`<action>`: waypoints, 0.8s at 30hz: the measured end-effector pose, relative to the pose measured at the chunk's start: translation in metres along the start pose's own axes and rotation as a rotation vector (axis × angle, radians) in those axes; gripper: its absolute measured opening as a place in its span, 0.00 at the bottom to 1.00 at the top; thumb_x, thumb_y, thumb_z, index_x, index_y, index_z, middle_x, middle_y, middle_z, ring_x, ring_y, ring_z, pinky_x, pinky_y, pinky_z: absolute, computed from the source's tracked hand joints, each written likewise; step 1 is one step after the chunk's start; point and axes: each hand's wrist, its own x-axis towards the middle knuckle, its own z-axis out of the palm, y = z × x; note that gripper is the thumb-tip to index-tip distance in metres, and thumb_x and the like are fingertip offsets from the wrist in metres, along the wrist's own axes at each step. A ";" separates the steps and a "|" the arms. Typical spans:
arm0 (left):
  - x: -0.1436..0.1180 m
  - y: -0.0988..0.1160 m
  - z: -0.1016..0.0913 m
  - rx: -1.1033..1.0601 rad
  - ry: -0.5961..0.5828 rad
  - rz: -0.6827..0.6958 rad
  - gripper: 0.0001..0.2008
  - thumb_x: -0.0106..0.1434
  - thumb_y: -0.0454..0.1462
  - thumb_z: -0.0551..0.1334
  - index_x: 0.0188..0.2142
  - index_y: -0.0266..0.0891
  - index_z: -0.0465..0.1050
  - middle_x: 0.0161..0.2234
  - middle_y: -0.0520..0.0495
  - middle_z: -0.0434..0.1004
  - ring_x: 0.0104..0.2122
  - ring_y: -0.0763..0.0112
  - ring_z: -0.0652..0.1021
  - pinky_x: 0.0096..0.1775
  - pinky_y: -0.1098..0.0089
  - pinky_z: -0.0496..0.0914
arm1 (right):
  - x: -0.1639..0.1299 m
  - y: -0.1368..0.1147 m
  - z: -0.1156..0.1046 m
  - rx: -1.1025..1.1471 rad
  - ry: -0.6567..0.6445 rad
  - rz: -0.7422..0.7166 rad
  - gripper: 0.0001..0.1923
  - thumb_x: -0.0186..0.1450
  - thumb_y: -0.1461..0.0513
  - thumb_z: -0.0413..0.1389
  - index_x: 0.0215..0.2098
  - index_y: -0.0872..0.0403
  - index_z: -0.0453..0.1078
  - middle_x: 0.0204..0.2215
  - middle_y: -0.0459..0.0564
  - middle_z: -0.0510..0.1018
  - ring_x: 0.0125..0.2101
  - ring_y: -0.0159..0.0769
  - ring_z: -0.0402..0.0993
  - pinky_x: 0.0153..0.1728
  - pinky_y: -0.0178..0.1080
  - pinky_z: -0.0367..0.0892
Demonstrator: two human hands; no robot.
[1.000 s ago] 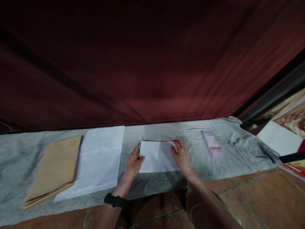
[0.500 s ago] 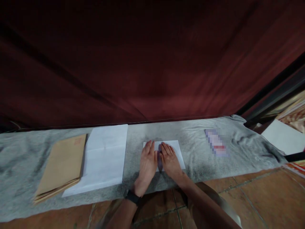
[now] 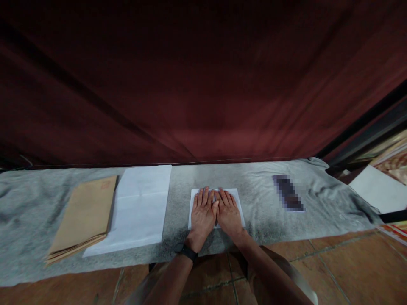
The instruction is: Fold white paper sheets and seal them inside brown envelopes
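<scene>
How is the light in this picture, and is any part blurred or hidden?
Head view: dim, warm light; the dark red curtain is nearly black at the top. The folded white paper under the left hand and right hand is brightest. One small object on the grey cloth is pixelated.

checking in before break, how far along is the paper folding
Done: the small white folded sheet lies flat on the grey cloth. In hand: left hand and right hand press it, palms down. Left: the white paper stack and brown envelope stack lie untouched.

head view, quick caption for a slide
Left hand and right hand pressed flat, side by side, on folded white paper.
</scene>
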 end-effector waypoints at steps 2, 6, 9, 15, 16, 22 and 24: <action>0.000 0.000 -0.001 0.018 -0.013 -0.004 0.26 0.74 0.40 0.46 0.67 0.34 0.61 0.69 0.38 0.58 0.70 0.54 0.56 0.67 0.49 0.54 | -0.001 0.001 0.000 -0.005 0.005 0.013 0.25 0.74 0.62 0.43 0.68 0.56 0.60 0.67 0.57 0.64 0.67 0.46 0.56 0.65 0.51 0.54; -0.001 -0.002 -0.001 0.034 -0.018 -0.012 0.26 0.73 0.39 0.47 0.67 0.33 0.60 0.69 0.37 0.56 0.70 0.53 0.56 0.67 0.49 0.54 | -0.002 0.008 0.002 -0.021 0.024 0.029 0.25 0.74 0.60 0.44 0.68 0.56 0.61 0.67 0.58 0.63 0.67 0.47 0.57 0.64 0.52 0.54; -0.001 -0.004 0.002 0.040 0.001 -0.050 0.26 0.73 0.39 0.48 0.67 0.35 0.59 0.69 0.38 0.56 0.70 0.54 0.56 0.67 0.48 0.54 | -0.003 0.015 0.003 -0.037 0.042 0.053 0.25 0.75 0.57 0.45 0.67 0.55 0.61 0.67 0.59 0.64 0.66 0.49 0.58 0.64 0.53 0.55; -0.002 -0.011 0.003 0.031 0.009 -0.089 0.28 0.72 0.42 0.49 0.68 0.35 0.58 0.69 0.38 0.56 0.70 0.54 0.56 0.68 0.50 0.53 | -0.006 0.029 0.001 -0.073 0.034 0.064 0.27 0.75 0.55 0.45 0.69 0.56 0.58 0.67 0.60 0.63 0.66 0.51 0.57 0.64 0.54 0.54; -0.002 -0.013 0.003 0.033 0.009 -0.094 0.28 0.72 0.42 0.49 0.68 0.34 0.58 0.69 0.38 0.57 0.70 0.54 0.56 0.68 0.50 0.53 | -0.007 0.030 0.000 -0.080 0.031 0.066 0.27 0.75 0.55 0.44 0.69 0.56 0.58 0.67 0.60 0.63 0.66 0.51 0.57 0.64 0.53 0.54; -0.003 -0.021 0.001 0.047 0.017 -0.117 0.30 0.72 0.46 0.49 0.68 0.31 0.58 0.69 0.36 0.57 0.70 0.51 0.55 0.67 0.49 0.53 | -0.008 0.035 -0.005 -0.114 0.028 0.094 0.28 0.75 0.53 0.44 0.69 0.57 0.57 0.67 0.61 0.63 0.66 0.51 0.59 0.64 0.53 0.52; -0.004 -0.023 0.000 0.057 0.016 -0.127 0.31 0.72 0.46 0.49 0.68 0.30 0.57 0.69 0.34 0.57 0.70 0.51 0.56 0.67 0.49 0.54 | -0.009 0.037 -0.006 -0.121 0.016 0.102 0.29 0.75 0.53 0.44 0.70 0.58 0.57 0.67 0.61 0.63 0.66 0.52 0.58 0.64 0.53 0.52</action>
